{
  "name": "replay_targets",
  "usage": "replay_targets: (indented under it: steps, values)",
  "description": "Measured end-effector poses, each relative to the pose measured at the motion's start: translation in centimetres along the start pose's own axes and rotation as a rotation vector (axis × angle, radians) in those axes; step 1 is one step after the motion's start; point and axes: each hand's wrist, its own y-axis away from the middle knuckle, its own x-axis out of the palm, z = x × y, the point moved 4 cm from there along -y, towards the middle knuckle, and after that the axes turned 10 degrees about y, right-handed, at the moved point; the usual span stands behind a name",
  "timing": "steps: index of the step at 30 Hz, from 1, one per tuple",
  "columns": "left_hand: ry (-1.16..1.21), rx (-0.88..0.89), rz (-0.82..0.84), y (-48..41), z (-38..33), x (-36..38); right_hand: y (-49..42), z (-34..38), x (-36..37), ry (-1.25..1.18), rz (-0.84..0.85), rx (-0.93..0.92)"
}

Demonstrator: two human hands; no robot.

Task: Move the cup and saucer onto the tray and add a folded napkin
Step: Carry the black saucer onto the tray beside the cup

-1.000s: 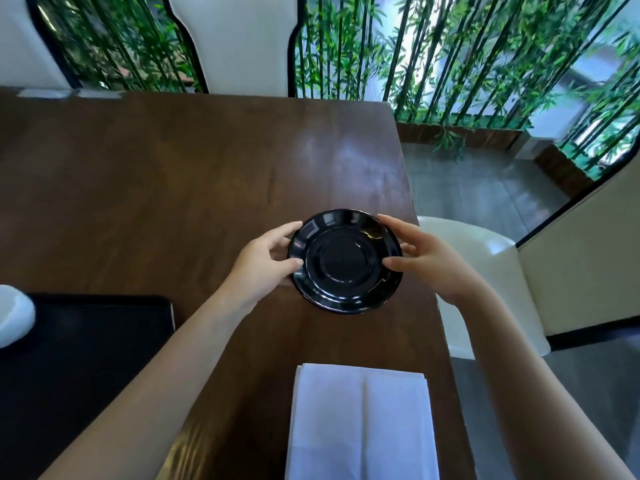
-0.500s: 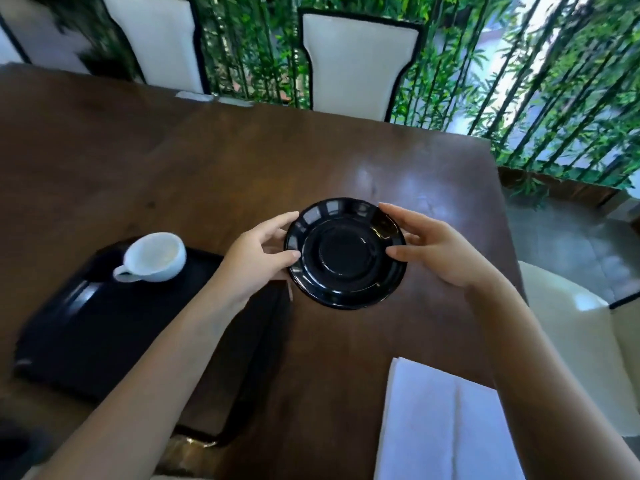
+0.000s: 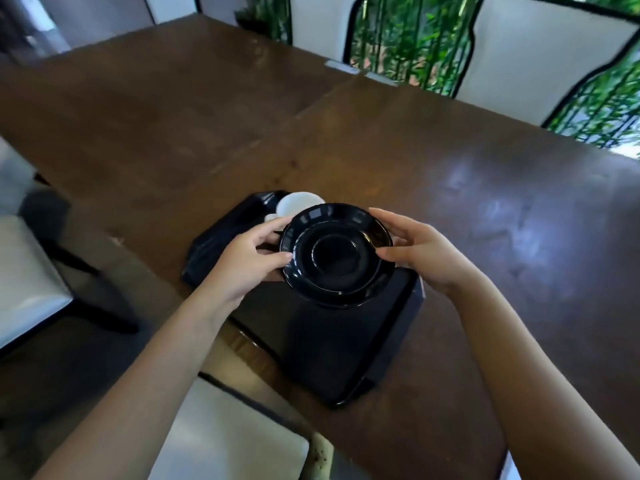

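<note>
I hold a glossy black saucer (image 3: 336, 254) by its rim with both hands, my left hand (image 3: 242, 261) on its left edge and my right hand (image 3: 422, 254) on its right edge. The saucer hangs above the middle of a black rectangular tray (image 3: 332, 358) on the dark wooden table (image 3: 485, 188). A white cup (image 3: 298, 202) stands on the tray's far end, partly hidden behind the saucer and my left fingers. No napkin is in view.
White-cushioned chairs stand at the left (image 3: 24, 282), near the bottom (image 3: 228, 441) and behind the table's far edge (image 3: 540, 53). Green bamboo shows between the far chair backs. The table stretches bare to the right and beyond the tray.
I have carried the saucer leftward from the right part of the table to above the tray. My view has swung left, so the white napkin has left the frame.
</note>
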Motion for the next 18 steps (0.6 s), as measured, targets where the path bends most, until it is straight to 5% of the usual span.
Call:
replay_targets:
  steps: [18]
  values:
    - [-0.256,-0.182,-0.113,-4.5,9.5,-10.0,-7.4,-4.5,12.1,0.127,0.037,0.239]
